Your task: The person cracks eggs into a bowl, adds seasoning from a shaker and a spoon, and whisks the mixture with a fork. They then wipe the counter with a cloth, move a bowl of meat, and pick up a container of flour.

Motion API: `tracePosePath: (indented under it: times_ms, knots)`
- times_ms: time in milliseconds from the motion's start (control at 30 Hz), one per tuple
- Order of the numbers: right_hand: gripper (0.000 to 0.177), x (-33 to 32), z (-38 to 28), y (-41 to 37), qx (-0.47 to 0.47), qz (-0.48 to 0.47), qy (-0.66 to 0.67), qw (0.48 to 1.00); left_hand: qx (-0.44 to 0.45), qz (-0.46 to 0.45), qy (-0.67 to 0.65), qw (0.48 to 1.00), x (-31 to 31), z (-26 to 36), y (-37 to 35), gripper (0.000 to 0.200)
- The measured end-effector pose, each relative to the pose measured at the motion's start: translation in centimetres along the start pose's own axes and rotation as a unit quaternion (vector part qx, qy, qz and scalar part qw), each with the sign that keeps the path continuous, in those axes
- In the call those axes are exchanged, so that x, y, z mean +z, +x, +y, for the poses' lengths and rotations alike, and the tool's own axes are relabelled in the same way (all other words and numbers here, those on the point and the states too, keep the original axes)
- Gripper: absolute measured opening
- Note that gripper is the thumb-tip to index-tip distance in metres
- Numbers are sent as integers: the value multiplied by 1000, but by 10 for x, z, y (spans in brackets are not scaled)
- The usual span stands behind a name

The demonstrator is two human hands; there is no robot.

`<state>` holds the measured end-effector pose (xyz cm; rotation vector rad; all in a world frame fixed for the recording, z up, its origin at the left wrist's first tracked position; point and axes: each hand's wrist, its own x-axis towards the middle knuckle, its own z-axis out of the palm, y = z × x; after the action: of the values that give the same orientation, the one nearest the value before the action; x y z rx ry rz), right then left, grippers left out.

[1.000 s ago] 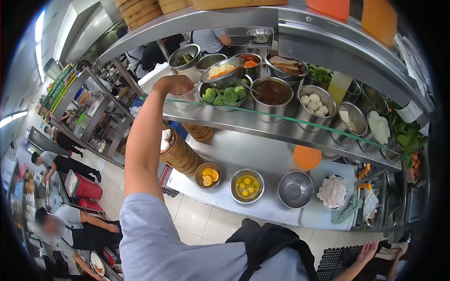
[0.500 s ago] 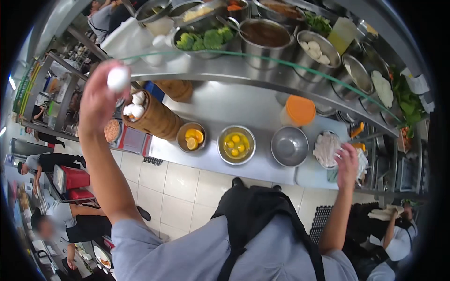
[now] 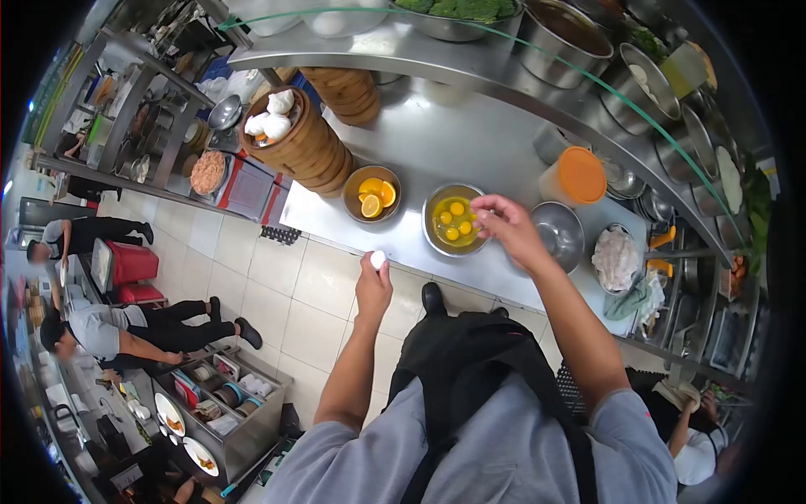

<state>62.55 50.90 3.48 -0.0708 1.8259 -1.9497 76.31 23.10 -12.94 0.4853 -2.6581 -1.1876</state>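
Note:
A white egg [image 3: 378, 260] is held in the fingers of my left hand [image 3: 372, 288], low in front of the counter's edge. My right hand [image 3: 510, 231] reaches over the right rim of a metal bowl [image 3: 429, 238], fingers stretched and holding nothing. Several raw yolks [image 3: 453, 223] lie in clear egg white in that bowl. Left of it stands a smaller bowl [image 3: 350, 202] with cut orange citrus pieces [image 3: 378, 195]. A metal bowl with a bare inside [image 3: 557, 235] sits partly behind my right wrist.
Bamboo steamers [image 3: 306, 151] hold eggshells [image 3: 270, 118] on top. An orange-lidded tub [image 3: 581, 176] stands behind the bowls. At right are a bowl of pale food [image 3: 617, 259] and a green cloth [image 3: 630, 296]. A steel shelf [image 3: 470, 63] overhangs the counter. Co-workers stand at left and lower right.
My left hand has come down from above the steamer, bringing the egg toward the counter's front edge. My right hand has moved left from the pale food to the yolk bowl.

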Motion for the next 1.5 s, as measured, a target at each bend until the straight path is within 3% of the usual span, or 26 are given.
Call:
tracePosePath:
  times_ms: [67,133,300,367,400,467,567,633,700,833,900,1233,1267,1333,1400,1500]
  knots:
    - [25,17,-2,10,7,-10,-5,1000,8,24,8,1000,10,1,-1,38]
    - [25,27,3,17,16,-37,-10,999,-5,-10,116,993,19,-4,-2,40]
    - [27,42,16,24,25,-35,-37,998,45,1,73,996,18,9,5,41]
    - [32,42,28,30,-30,-65,-209,975,124,-18,-18,992,10,39,16,41]
    - [32,39,34,33,-30,-56,-209,976,130,-23,-21,991,7,57,24,41]
    - [39,31,43,42,15,-132,-277,951,250,-77,-1,965,5,90,42,46]
    - [45,11,60,63,11,-105,-306,946,346,-93,27,933,22,104,72,49]
    - [47,-2,58,69,29,-85,-257,962,347,-128,40,928,28,109,87,49]
    - [53,-9,55,76,45,-106,-260,959,404,-143,61,901,32,117,100,47]
    - [54,-16,46,75,64,-80,-259,960,429,-194,87,878,30,131,112,42]
    - [53,-18,46,74,108,-78,-242,961,442,-199,102,869,30,135,115,43]
    - [50,-25,74,88,130,-77,-202,968,473,-216,189,833,43,126,124,41]
    - [53,-25,75,88,134,-67,-224,963,472,-215,190,833,44,124,125,41]
    - [56,-25,70,88,138,-57,-246,958,424,-243,314,814,38,135,125,38]
    - [60,-25,58,87,19,-30,-445,895,413,-220,356,809,30,149,126,38]
    - [57,-17,-1,60,-6,24,-455,890,394,-165,379,821,-11,199,119,39]
